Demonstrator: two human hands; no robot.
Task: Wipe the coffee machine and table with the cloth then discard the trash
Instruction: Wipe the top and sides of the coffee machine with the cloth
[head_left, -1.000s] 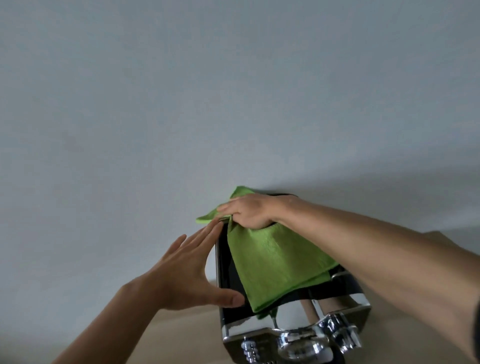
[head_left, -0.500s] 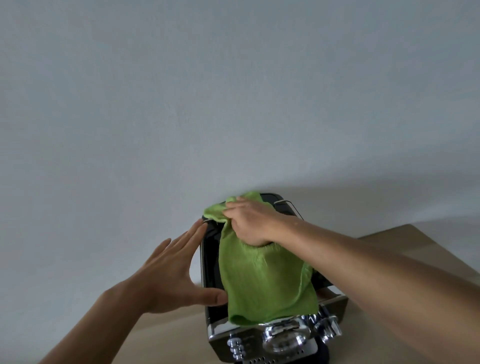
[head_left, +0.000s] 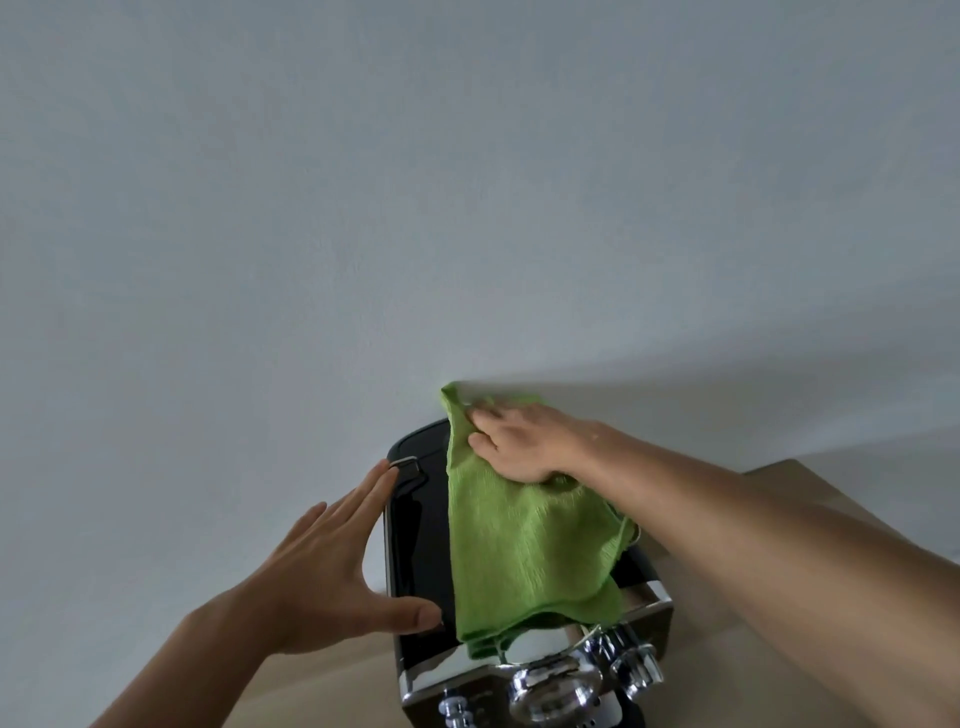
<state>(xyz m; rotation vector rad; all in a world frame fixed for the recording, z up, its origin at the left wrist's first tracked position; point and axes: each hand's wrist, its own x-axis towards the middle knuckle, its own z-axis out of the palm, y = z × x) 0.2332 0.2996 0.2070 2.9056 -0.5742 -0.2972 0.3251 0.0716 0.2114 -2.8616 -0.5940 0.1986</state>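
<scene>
A black and chrome coffee machine stands on a tan table against a pale wall. A green cloth lies draped over the machine's top, from the back edge down to the chrome front. My right hand sits on the cloth's far end at the back of the machine, fingers dug into the bunched fabric. My left hand is flat against the machine's left side, fingers straight and thumb resting on the top edge. Chrome knobs show at the front.
A plain grey-white wall fills most of the view right behind the machine. Tan table surface shows to the right of the machine and at the lower left. No trash is in view.
My right hand has pushed the cloth's far end toward the back edge of the machine top. My left hand stays braced on the left side. The view has tilted slightly.
</scene>
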